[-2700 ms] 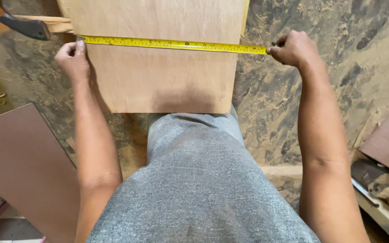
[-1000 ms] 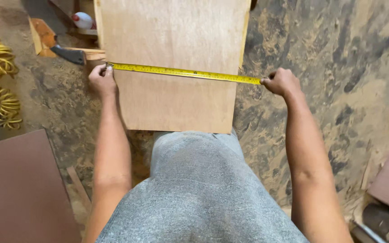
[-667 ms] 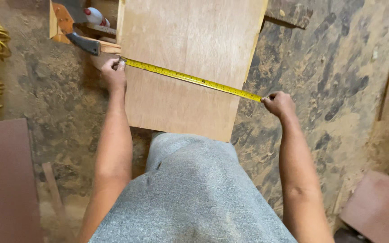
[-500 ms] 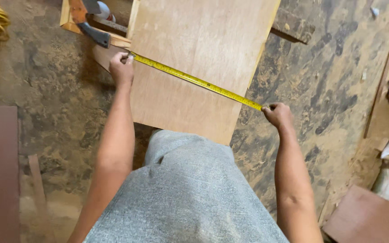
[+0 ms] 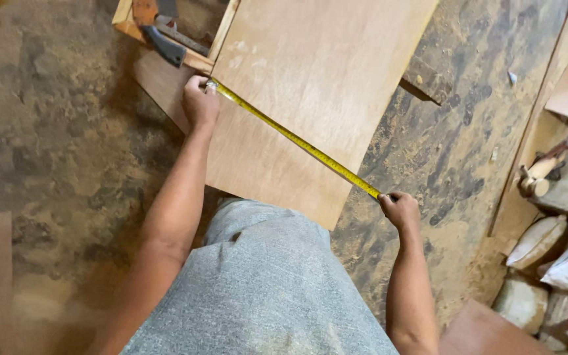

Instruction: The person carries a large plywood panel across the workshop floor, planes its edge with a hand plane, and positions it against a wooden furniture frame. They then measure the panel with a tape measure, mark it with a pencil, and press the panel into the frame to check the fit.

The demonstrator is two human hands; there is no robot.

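Measuring step in hand: yellow tape measure [image 5: 297, 139] stretched between left hand [image 5: 200, 102] and right hand [image 5: 400, 209], both pinching its ends, across plywood board [image 5: 310, 85]. Next, probably: reading and marking, tape kept taut.

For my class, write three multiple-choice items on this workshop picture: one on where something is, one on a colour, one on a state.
1. Where does the left hand hold its end of the tape measure?
A. at the left edge of the plywood board
B. on the floor
C. on the grey shorts

2. What colour is the tape?
A. white
B. yellow
C. red

3. How does the tape lie?
A. coiled up
B. hanging loose
C. stretched straight across the board

Answers:
1 A, the hand sits at the board's left edge.
2 B, the blade shows yellow with dark marks.
3 C, it runs taut from the left hand to the right hand past the board's right edge.
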